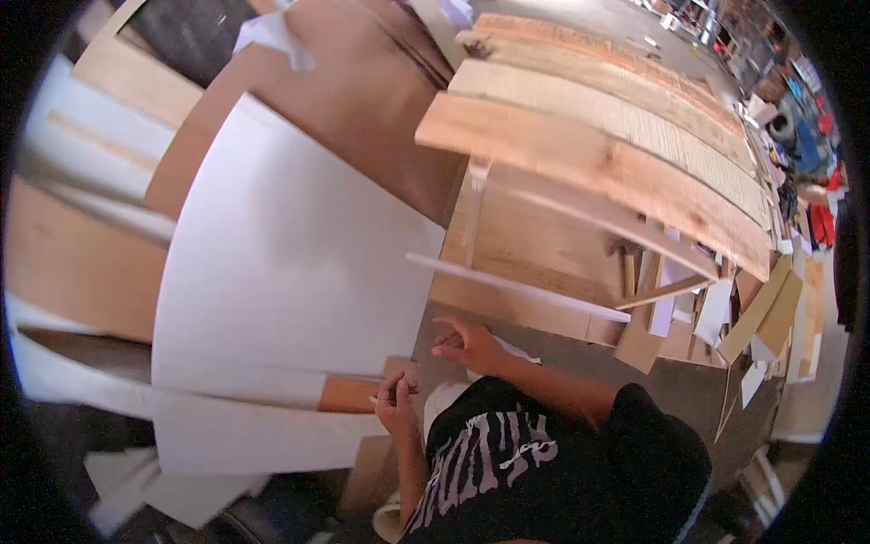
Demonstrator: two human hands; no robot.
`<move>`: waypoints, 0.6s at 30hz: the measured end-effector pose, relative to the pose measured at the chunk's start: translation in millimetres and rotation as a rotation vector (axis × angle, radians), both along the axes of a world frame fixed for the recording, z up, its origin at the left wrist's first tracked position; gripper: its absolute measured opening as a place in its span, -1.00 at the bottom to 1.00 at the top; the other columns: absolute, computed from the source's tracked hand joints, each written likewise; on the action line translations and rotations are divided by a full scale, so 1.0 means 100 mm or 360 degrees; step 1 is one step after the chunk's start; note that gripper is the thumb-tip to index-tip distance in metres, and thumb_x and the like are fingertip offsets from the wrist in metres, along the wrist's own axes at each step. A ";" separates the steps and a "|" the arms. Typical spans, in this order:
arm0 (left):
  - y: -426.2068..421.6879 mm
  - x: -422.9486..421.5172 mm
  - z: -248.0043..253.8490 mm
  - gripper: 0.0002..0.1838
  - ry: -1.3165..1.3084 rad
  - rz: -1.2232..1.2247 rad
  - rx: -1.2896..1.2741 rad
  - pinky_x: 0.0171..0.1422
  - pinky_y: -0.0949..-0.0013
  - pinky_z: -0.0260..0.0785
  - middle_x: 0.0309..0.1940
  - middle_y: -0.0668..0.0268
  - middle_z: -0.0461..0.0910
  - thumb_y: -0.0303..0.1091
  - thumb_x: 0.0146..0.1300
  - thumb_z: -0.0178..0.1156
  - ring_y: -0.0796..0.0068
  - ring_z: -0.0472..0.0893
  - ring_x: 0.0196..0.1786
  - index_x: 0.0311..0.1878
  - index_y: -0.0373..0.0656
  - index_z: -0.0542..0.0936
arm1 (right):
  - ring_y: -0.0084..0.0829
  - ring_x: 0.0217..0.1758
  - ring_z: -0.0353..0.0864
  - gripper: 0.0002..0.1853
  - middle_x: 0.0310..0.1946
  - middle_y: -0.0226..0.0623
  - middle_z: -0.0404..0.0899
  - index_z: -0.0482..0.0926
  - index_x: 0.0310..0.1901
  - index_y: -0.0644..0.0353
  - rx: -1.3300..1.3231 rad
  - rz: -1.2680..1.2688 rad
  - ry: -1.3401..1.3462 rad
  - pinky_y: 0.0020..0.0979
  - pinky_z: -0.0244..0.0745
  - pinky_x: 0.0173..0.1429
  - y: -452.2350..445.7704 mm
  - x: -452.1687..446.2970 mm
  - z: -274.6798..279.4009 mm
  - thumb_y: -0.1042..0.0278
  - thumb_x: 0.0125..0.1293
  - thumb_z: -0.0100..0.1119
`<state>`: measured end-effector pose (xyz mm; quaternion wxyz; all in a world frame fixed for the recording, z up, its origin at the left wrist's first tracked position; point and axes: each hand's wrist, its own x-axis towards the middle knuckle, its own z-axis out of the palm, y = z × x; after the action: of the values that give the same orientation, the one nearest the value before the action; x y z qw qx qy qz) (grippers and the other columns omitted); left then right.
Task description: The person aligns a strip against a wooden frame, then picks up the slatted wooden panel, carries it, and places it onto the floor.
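My left hand [397, 403] is at the lower middle, beside a small brown wood piece [349, 394] at the edge of a large white panel [299, 236]. Its fingers are curled together, and what they hold, if anything, is too small to make out. My right hand [464, 346] is up and to the right of it, over the floor, with fingers partly bent and apart and nothing visible in them. Above the right hand, a thin pale strip [517, 286] lies across a wooden board. Both hands are apart from the strip.
A slatted wooden top [598, 145] on a frame stands at the upper right, with a hammer [627, 267] beneath it. Offcuts [766, 313] are heaped at the right. A brown sheet [362, 109] and more panels [82, 263] lie to the left.
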<state>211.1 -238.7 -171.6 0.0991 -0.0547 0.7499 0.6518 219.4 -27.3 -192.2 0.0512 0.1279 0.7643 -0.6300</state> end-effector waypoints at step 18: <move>2.45 -3.05 -0.66 -0.54 0.0276 -0.1923 -0.0366 0.11 0.16 0.42 -0.12 -0.06 0.62 -0.03 0.30 0.11 0.04 0.61 0.00 0.10 -0.19 0.54 | -0.13 -0.09 0.69 -0.70 -0.09 -0.04 0.66 0.58 -0.02 0.31 -0.1071 -0.2303 -0.0382 -0.17 0.61 -0.02 0.19 -0.69 -1.25 0.32 0.28 0.20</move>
<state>-93.6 6.6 -237.3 0.3826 0.4222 0.7192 0.3977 150.5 -8.6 -317.3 -0.2519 0.6355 0.2507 -0.6855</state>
